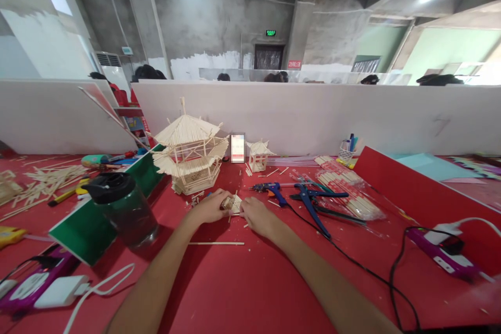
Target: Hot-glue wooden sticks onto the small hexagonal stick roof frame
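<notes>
Wooden stick piece (236, 204) sits between hands over the desk (250, 287): left hand (212, 206) clamped on it, right hand (256, 214) touching its edge (grip indeterminate). Step, apparently: assembly; next move calls for steady alignment.

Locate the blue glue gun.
In the head view, the blue glue gun lies right of centre on the red table, between the right hand and the blue-handled tool.

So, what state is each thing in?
Small stick piece: between left grip and right grip, partly covered
Large stick pavilion: upright, roofed
Small stick pavilion: upright, roofed
Phone: upright, screen lit
Glue gun: lying, heat unclear
Blue cutter: handles spread
Bottle: upright, lid on
Stick bundles: plastic-wrapped
Right power strip: plugs inserted
Exit sign: lit
</notes>
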`<state>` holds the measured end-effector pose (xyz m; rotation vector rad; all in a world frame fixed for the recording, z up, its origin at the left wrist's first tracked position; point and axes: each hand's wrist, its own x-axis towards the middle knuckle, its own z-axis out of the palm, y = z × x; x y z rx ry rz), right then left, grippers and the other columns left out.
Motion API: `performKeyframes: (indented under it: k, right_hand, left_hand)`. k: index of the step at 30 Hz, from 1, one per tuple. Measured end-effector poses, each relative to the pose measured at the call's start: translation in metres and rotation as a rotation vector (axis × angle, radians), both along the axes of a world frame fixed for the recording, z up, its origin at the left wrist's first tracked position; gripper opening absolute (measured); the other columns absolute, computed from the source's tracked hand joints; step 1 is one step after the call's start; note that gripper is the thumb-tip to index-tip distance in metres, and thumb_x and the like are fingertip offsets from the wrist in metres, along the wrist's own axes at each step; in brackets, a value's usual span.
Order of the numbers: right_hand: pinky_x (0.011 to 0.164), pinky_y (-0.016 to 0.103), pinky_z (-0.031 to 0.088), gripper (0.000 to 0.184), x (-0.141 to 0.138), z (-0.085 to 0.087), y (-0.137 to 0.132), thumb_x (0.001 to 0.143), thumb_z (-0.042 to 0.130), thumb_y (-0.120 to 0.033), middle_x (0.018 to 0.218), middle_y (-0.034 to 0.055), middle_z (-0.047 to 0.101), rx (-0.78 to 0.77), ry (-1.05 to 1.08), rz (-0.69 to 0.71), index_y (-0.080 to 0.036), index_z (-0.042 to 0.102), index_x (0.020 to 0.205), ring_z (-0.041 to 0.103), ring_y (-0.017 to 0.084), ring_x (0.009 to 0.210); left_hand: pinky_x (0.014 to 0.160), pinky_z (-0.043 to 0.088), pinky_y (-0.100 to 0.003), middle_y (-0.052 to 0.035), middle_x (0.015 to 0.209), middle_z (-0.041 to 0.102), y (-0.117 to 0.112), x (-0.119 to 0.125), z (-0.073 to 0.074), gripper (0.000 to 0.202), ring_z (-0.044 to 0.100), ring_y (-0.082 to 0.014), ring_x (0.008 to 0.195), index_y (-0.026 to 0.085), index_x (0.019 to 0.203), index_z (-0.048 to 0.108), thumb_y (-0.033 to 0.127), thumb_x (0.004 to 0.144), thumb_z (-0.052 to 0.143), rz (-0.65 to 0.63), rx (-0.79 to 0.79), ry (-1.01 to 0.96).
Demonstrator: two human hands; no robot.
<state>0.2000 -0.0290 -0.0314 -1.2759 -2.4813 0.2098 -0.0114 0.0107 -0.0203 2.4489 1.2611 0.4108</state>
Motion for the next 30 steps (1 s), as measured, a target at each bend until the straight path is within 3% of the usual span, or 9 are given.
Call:
performKeyframes:
  k: [9,18,24,30]
  right_hand:
    - [0.072,0.027,0.039,0.009,0.004,0.005,0.005,0.089,0.057,-0.012,0.087,0.0079,0.068,-0.104,0.102,-0.067,-0.016,0.065,0.088,0.061,0.019,0.082]
    - [0.070,0.024,0.039,0.011,0.010,0.002,0.007,0.082,0.061,-0.007,0.080,0.0039,0.068,-0.123,0.290,0.017,-0.016,0.066,0.082,0.060,0.016,0.076]
    - [0.064,0.022,0.041,0.010,0.007,0.004,0.007,0.081,0.060,-0.007,0.077,0.0012,0.067,-0.154,0.491,0.039,-0.017,0.063,0.084,0.059,0.013,0.069]
    - [0.067,0.024,0.045,0.007,0.010,0.012,0.007,0.082,0.056,-0.012,0.078,0.0013,0.066,-0.116,0.615,0.010,-0.017,0.059,0.086,0.060,0.014,0.070]
  left_hand:
    - [0.096,0.042,-0.034,-0.0080,0.116,0.057,0.000,-0.001,0.000,0.037,0.057,-0.0220,0.105,0.022,0.118,0.055,0.036,0.084,0.059,-0.025,-0.013,0.010]
    - [0.097,0.042,-0.033,-0.0070,0.116,0.057,-0.002,0.001,0.002,0.032,0.057,-0.0212,0.105,0.024,0.117,0.057,0.031,0.085,0.057,-0.008,-0.012,-0.002]
    - [0.090,0.044,-0.031,-0.0063,0.110,0.058,-0.005,0.002,0.003,0.028,0.058,-0.0204,0.099,0.024,0.114,0.059,0.026,0.086,0.055,-0.014,0.025,0.005]
    - [0.088,0.044,-0.032,-0.0084,0.112,0.061,-0.015,0.013,0.022,0.022,0.059,-0.0223,0.100,0.022,0.104,0.067,0.027,0.090,0.052,0.020,0.165,-0.010]
